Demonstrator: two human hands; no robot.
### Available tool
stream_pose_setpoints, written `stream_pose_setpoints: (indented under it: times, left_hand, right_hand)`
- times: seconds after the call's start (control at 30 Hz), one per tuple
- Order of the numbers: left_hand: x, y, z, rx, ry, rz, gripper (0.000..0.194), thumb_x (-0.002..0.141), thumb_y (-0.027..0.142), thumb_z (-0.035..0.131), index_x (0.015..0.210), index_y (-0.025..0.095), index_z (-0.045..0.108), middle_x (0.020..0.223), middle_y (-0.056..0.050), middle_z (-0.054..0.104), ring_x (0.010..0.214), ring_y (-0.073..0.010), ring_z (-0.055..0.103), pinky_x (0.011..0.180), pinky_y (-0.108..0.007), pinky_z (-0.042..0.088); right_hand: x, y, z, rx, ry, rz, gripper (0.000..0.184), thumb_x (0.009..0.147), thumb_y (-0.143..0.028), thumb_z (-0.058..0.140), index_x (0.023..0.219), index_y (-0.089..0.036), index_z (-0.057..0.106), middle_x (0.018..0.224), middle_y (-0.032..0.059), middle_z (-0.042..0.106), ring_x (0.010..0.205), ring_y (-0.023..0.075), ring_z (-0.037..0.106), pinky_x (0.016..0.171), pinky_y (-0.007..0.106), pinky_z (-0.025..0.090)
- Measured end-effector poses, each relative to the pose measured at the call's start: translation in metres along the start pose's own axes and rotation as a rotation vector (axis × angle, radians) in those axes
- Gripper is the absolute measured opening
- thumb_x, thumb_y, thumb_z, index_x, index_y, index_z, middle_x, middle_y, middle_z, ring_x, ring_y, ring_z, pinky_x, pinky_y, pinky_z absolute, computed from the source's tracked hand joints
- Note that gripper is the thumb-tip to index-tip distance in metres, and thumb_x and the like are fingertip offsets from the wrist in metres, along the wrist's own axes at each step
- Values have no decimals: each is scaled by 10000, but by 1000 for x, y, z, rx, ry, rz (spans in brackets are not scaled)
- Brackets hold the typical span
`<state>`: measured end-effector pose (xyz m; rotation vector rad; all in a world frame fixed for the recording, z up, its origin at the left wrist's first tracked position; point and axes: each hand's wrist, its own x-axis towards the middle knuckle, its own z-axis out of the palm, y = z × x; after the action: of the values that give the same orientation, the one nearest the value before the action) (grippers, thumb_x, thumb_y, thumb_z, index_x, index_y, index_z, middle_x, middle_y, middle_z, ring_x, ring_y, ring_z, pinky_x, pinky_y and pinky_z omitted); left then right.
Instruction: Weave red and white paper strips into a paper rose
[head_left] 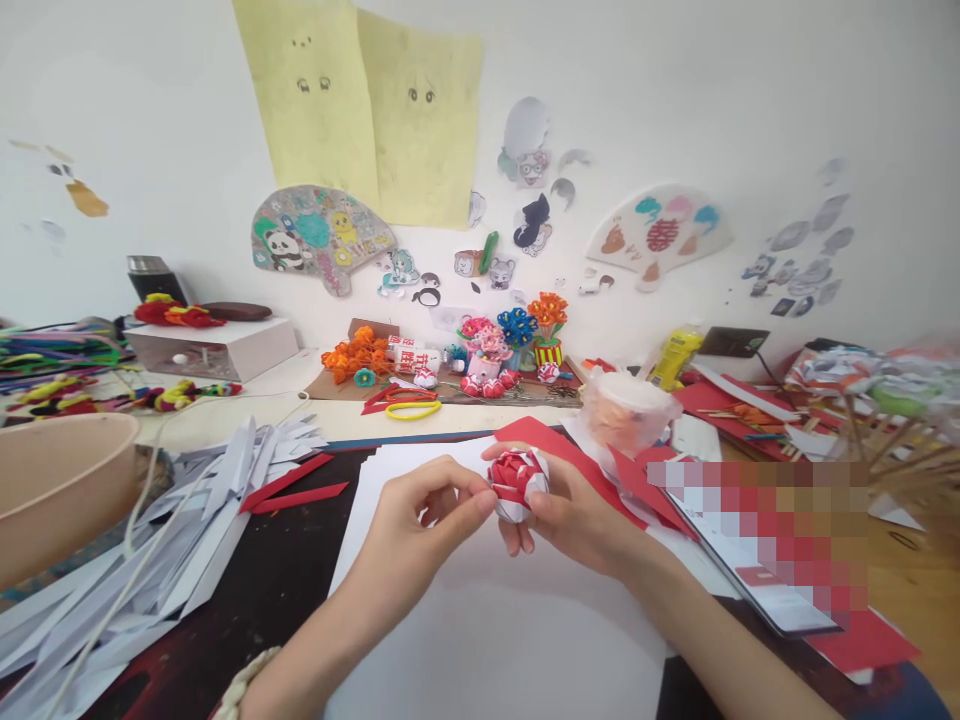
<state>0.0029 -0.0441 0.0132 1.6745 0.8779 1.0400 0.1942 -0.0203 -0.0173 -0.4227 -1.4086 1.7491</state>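
Note:
A small red and white folded-paper ball [517, 482] is held up over a white sheet [480, 640] in the middle of the desk. My right hand [574, 515] cups it from the right and below, fingers curled around it. My left hand [424, 515] pinches its left side with thumb and fingertips. Both forearms reach in from the bottom edge; a beaded bracelet [244, 682] sits on my left wrist.
A pile of white paper strips [150, 540] and two red strips [296, 488] lie left. A beige bowl [52, 480] stands far left. A clear plastic tub [626, 405], red paper sheets [559, 450] and a tablet [765, 590] are right. Paper flower crafts [495, 355] line the back.

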Motion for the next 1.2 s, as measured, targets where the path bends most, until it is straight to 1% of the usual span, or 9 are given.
stream_pose_setpoints:
  times: [0.1, 0.23, 0.3, 0.4, 0.53, 0.67, 0.8, 1.03, 1.2]
  left_hand:
    - [1, 0, 0, -122, -72, -21, 228, 885, 362, 604, 750, 185, 649, 708, -27, 686, 629, -148, 546, 673, -294, 458]
    - [1, -1, -1, 62, 53, -9, 179, 795, 332, 715, 707, 183, 667, 612, 16, 612, 527, -98, 385, 504, -230, 316]
    - [0, -2, -1, 136, 81, 57, 153, 801, 291, 714, 700, 185, 670, 613, 25, 607, 530, -92, 354, 488, -220, 292]
    - [-2, -3, 0, 213, 105, 209, 119, 841, 221, 675, 725, 196, 673, 645, 28, 628, 572, -95, 412, 503, -200, 332]
    - [-5, -3, 3, 310, 99, 329, 126, 863, 149, 640, 747, 196, 653, 633, 41, 630, 583, -90, 437, 507, -187, 346]
    - [-6, -2, 5, 349, 112, 349, 149, 841, 88, 633, 735, 193, 636, 645, 49, 627, 582, -82, 435, 514, -186, 349]
    - [-6, -1, 4, 314, 110, 337, 141, 836, 98, 637, 739, 199, 623, 660, 58, 653, 587, -80, 433, 522, -180, 356]
    - [-7, -1, 5, 273, 106, 279, 134, 799, 89, 641, 725, 195, 606, 640, 62, 644, 558, -73, 417, 504, -172, 352]
    - [-7, -3, 6, 271, 96, 290, 145, 795, 78, 627, 729, 199, 584, 648, 68, 663, 561, -76, 418, 509, -176, 352]
  right_hand:
    - [0, 0, -1, -8, -1, 8, 516, 802, -418, 757, 1196, -165, 542, 774, 16, 655, 646, 142, 660, 571, 241, 481]
    - [-1, 0, 0, 20, -22, -14, 487, 827, -379, 743, 1217, -169, 539, 788, 15, 658, 654, 131, 662, 577, 228, 484]
    - [-1, 0, 0, 28, -34, -23, 475, 834, -365, 739, 1220, -170, 542, 786, 11, 657, 656, 123, 662, 582, 220, 487]
    - [0, 0, -1, 28, -44, -17, 474, 840, -355, 735, 1232, -176, 537, 794, 10, 655, 661, 119, 663, 588, 214, 491]
    - [0, 1, -1, 26, -55, -20, 461, 842, -355, 734, 1221, -177, 543, 795, 13, 655, 663, 119, 662, 586, 208, 490]
    - [-1, 0, 0, 29, -62, -7, 465, 840, -370, 733, 1222, -182, 547, 816, 17, 653, 679, 125, 669, 608, 220, 499]
    - [-1, -1, 2, 8, -50, -9, 505, 837, -367, 739, 1265, -202, 527, 868, 23, 656, 712, 122, 662, 643, 234, 505]
    - [0, 2, 0, -30, -51, -21, 519, 844, -369, 730, 1286, -202, 517, 852, 26, 660, 709, 130, 657, 636, 243, 498]
    - [-1, 4, -2, -42, -57, -2, 513, 828, -380, 742, 1260, -185, 545, 872, 39, 660, 720, 145, 664, 639, 259, 509]
